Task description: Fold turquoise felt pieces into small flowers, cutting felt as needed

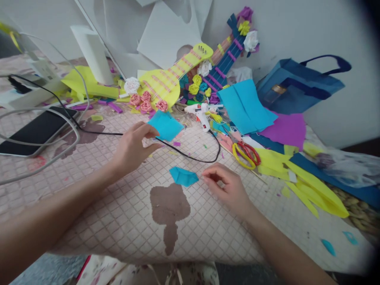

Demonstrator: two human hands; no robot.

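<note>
My left hand [135, 147] is beside a square of blue crepe paper [166, 126], its thumb and fingers apart. The fingertips are close to the square's left edge; whether they touch it I cannot tell. A black cord [190, 157] runs past this hand to a white hot glue gun [200, 113]. On the quilted cloth between my hands lies a small folded piece of blue paper [184, 176]. Just right of it is my right hand [224, 184], thumb and forefinger drawn together at the tips, a narrow gap from the folded piece. Nothing shows between those tips.
Red and yellow scissors [246, 154] lie among yellow paper strips [308, 182] at right. A yellow paper guitar [166, 85] and a dark blue one [221, 65] lean at the back. A blue bag [299, 87] stands back right, a phone [35, 128] and cables at left.
</note>
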